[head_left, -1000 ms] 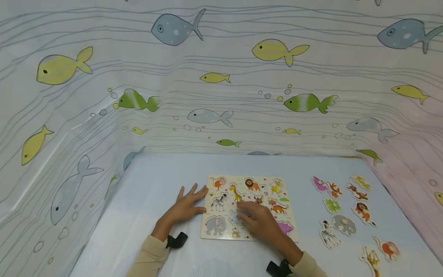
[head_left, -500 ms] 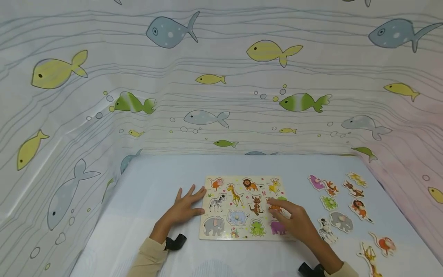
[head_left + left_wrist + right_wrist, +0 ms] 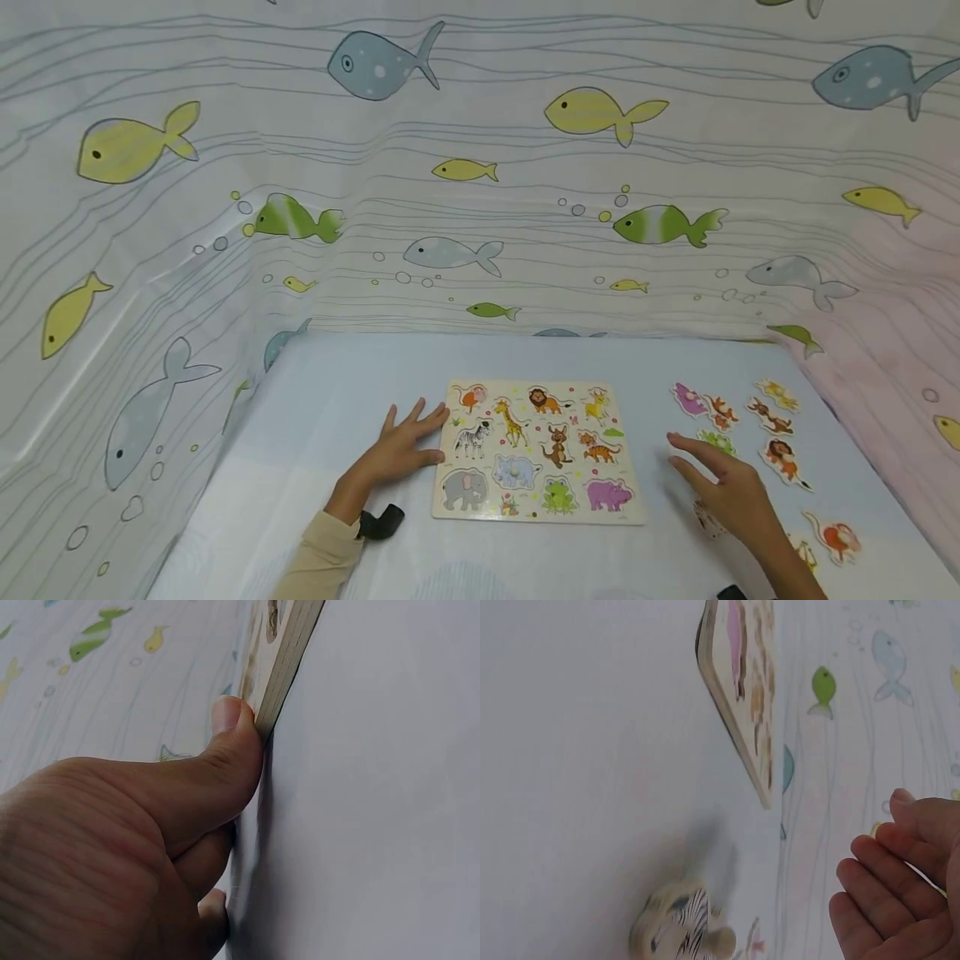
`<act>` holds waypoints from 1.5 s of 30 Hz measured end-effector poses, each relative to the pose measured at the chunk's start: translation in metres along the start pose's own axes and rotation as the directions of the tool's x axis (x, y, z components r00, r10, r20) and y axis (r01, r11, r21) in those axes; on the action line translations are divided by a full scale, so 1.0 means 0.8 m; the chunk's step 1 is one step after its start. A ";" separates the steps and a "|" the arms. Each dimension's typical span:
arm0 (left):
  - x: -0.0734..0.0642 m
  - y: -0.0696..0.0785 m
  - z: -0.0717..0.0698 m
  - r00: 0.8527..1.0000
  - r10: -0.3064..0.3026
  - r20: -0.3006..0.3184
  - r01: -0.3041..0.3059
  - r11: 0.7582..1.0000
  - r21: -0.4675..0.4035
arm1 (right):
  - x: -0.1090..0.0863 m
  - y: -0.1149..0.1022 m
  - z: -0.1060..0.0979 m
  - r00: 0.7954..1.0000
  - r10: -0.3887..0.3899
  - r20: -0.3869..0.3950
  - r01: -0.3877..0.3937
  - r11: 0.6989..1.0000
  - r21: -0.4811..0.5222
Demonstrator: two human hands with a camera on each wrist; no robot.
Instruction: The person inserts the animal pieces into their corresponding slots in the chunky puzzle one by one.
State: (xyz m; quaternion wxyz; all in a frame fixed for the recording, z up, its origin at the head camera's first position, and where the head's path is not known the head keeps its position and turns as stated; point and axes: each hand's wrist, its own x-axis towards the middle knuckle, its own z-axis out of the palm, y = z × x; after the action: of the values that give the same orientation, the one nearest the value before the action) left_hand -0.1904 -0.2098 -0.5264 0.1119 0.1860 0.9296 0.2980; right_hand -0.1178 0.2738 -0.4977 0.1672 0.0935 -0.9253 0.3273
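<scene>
A wooden animal puzzle board (image 3: 577,492) lies on the table, a blue rhino-like piece (image 3: 514,472) with a small knob sitting in its lower row. My left hand (image 3: 397,450) rests at the board's left side with fingers spread. In the left wrist view its thumb touches the board's edge (image 3: 289,675). Right of the board, my right hand (image 3: 723,487) hovers above the loose pieces, holding nothing, with thumb and fingers apart. It partly covers the zebra piece (image 3: 708,518) and the frog piece (image 3: 716,440). The right wrist view shows the zebra piece (image 3: 694,926) by its knob.
More loose pieces lie on the right: a purple hippo (image 3: 688,399), a tiger (image 3: 721,412), a kangaroo (image 3: 771,416), a lion (image 3: 783,461), a monkey (image 3: 836,537) and a partly hidden giraffe (image 3: 802,550). A fish-patterned sheet (image 3: 525,292) stands behind the table.
My right hand has moved right, from above the board to above the loose pieces, uncovering the board's pictures. The left hand has stayed at the board's left edge.
</scene>
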 end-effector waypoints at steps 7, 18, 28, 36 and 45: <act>-0.007 -0.006 -0.008 1.000 -0.019 -0.024 0.019 1.000 0.002 | -0.004 0.030 -0.017 0.993 0.112 0.022 -0.112 0.994 -0.005; -0.011 -0.006 0.000 1.000 -0.020 -0.014 0.020 0.999 -0.038 | -0.027 0.049 -0.018 0.955 0.289 0.068 -0.284 0.956 -0.074; -0.008 -0.004 0.002 1.000 -0.022 -0.021 0.022 0.999 -0.023 | -0.051 0.069 -0.006 0.988 0.157 0.007 -0.157 0.981 0.118; -0.008 -0.006 -0.001 1.000 -0.014 -0.022 0.013 1.000 -0.012 | -0.058 0.072 -0.002 0.983 0.175 0.062 -0.175 0.984 -0.003; -0.001 -0.004 0.001 1.000 0.010 -0.006 -0.010 1.000 -0.021 | -0.062 0.076 0.002 0.987 0.148 0.068 -0.137 0.980 -0.146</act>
State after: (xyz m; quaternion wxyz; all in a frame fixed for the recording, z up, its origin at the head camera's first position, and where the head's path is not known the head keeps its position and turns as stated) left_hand -0.1901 -0.2117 -0.5290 0.1095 0.1886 0.9258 0.3088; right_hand -0.0892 0.3225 -0.5521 0.1129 0.0275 -0.9563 0.2681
